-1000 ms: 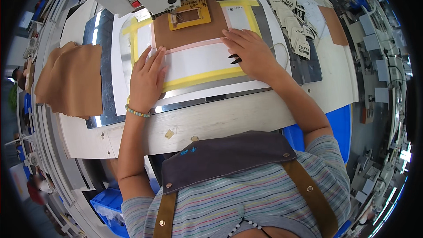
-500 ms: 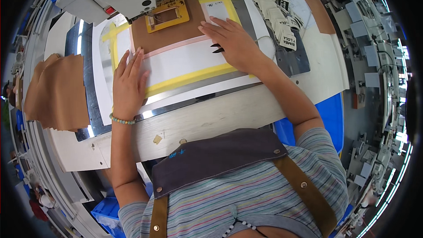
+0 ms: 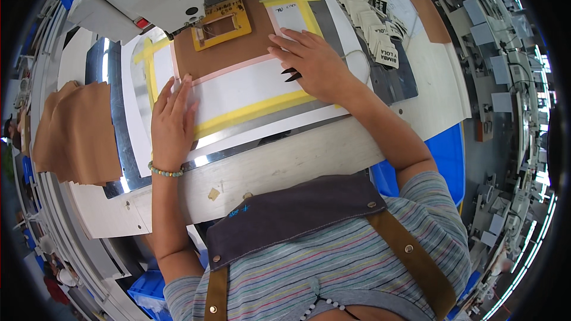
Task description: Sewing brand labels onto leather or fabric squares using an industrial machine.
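Observation:
A brown leather-like panel (image 3: 229, 58) with pink edging lies in a white template sheet (image 3: 250, 90) bordered by yellow tape (image 3: 253, 107). A yellow rectangular frame (image 3: 225, 37) rests on the panel beneath the sewing machine head (image 3: 140, 0). My left hand (image 3: 172, 125) lies with fingers stretched out, their tips at the panel's near left corner. Across the template's right side spreads my right hand (image 3: 315, 68), fingertips near the panel's right edge. Black thread snips (image 3: 292, 75) are tucked in that hand; their two pointed tips stick out leftward, and the rest is hidden under the palm.
A stack of brown pieces (image 3: 77, 134) sits at the left of the worktable. Loose white printed labels (image 3: 375, 27) are piled at the back right, beside another brown piece (image 3: 429, 18). A blue bin (image 3: 447, 157) stands below the table's right edge.
The whole view has shifted slightly, with the machine head and template a little lower and further left. Both hands keep nearly the same places on the template.

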{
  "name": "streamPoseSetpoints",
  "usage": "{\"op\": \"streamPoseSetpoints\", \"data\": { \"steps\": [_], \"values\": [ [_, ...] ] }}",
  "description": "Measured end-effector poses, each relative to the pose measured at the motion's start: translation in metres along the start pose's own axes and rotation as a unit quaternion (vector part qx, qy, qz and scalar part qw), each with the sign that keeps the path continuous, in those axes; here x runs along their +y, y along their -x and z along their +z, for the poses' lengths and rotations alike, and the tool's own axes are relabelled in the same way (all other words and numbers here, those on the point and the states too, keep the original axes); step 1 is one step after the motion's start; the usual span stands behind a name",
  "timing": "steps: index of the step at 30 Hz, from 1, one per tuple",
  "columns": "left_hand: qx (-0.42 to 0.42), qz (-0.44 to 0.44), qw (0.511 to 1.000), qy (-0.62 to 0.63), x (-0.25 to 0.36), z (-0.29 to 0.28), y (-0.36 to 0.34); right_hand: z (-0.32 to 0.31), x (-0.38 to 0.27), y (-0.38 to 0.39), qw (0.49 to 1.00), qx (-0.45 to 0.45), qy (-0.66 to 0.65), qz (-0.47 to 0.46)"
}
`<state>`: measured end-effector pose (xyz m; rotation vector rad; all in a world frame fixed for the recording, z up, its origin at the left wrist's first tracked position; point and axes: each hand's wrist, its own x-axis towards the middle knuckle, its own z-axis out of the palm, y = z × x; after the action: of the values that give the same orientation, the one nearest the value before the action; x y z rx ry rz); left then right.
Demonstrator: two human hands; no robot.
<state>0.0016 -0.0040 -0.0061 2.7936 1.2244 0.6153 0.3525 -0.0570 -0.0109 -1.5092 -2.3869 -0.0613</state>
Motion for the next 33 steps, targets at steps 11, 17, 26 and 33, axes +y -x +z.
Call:
{"op": "streamPoseSetpoints", "data": {
  "steps": [11, 17, 26, 33],
  "values": [
    [0.017, 0.020, 1.000, -0.002, 0.002, -0.004, -0.008, 0.001, 0.001, -0.001, 1.000, -0.006, 0.016, 0.010],
    [0.026, 0.026, 0.999, -0.040, 0.017, 0.000, -0.047, 0.002, 0.003, 0.003, 1.000, 0.023, -0.008, 0.006],
    [0.087, -0.004, 0.994, 0.074, -0.015, 0.056, -0.082, -0.079, 0.007, 0.022, 0.990, 0.097, -0.050, 0.084],
    [0.027, -0.051, 0.997, -0.043, -0.097, 0.024, -0.031, -0.151, 0.066, 0.110, 0.920, 0.232, 0.015, 0.316]
  ]
}}
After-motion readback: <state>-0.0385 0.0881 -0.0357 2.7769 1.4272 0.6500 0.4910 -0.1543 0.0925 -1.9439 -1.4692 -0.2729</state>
